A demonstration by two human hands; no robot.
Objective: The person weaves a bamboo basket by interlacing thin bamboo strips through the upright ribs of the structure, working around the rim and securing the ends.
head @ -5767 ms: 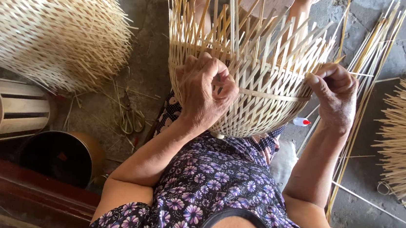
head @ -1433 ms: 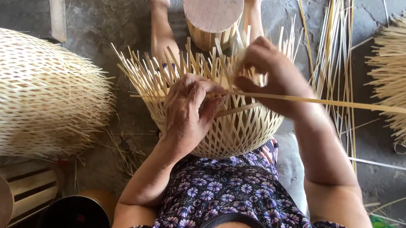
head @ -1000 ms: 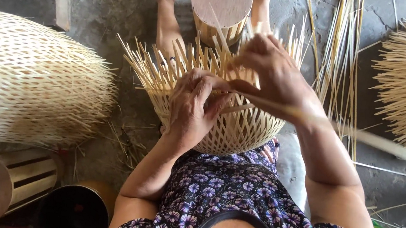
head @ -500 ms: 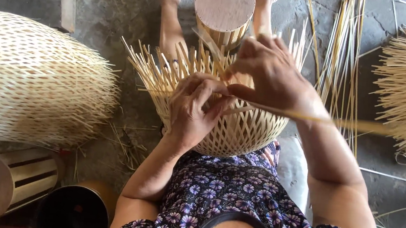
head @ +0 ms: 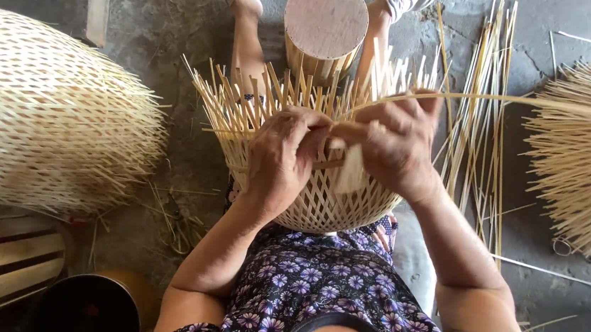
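A: Containers first, quick.

B: Half-woven basket (head: pixel 314 196), bowl-shaped, open lattice of pale bamboo strips, resting on the person's lap against the flowered dress. Nothing visible inside; hands cover the opening. Loose upright stakes (head: pixel 244 104) fan out from its rim, pointing up and away from the body.

A: Other containers?

B: Big finished woven basket (head: pixel 43 115) on its side at left, interior not visible. Round wooden form (head: pixel 325 19) standing on the floor between the person's shins, flat top, slatted sides. A similar slatted drum (head: pixel 1 268) bottom left, lying over, and a dark round pot (head: pixel 90 308) beside it; can't tell its contents.

A: The working strip?

B: Long thin bamboo strip (head: pixel 487 98), long axis nearly horizontal, running from the basket rim out to the right edge, slightly bowed.

A: Hands?

B: Left hand (head: pixel 283 159) lies over the basket rim, fingers curled down on the weave, grip narrow, pressing stakes. Right hand (head: pixel 393 149) pinches the strip at its near end, grip closed on it, just beside the left, fingertips nearly touching.

A: Rest?

B: Bundle of straight bamboo splints (head: pixel 480 132) on the concrete floor, pointing away. Another splayed unfinished weave (head: pixel 585 156) far right, bristly ends.
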